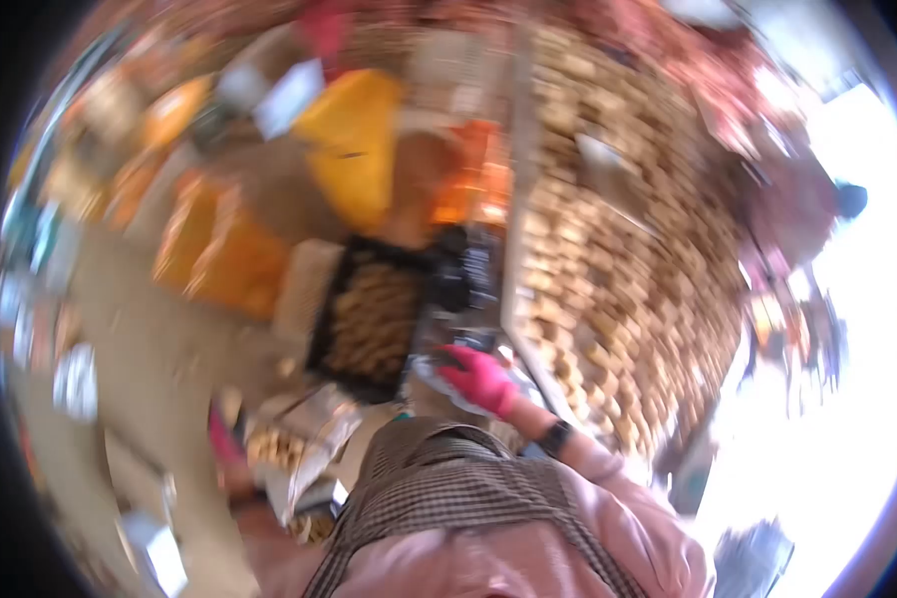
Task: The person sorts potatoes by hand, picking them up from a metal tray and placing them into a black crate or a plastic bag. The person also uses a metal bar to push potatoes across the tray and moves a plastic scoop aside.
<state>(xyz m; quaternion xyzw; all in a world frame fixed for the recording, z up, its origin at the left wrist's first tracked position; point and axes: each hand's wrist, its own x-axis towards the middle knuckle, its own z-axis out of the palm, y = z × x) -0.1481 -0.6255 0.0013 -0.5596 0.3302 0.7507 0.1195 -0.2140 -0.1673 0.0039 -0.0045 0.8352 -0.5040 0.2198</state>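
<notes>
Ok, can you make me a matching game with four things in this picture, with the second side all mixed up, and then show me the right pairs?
Things:
1. Right glove
2. Crate
3. Apron
4. Wristband

Clues:
A. covered in little checks
B. dark, worn round a wrist
C. bright pink
D. black, with lots of tan lumps inside

Right pairs: 1-C, 2-D, 3-A, 4-B
</notes>
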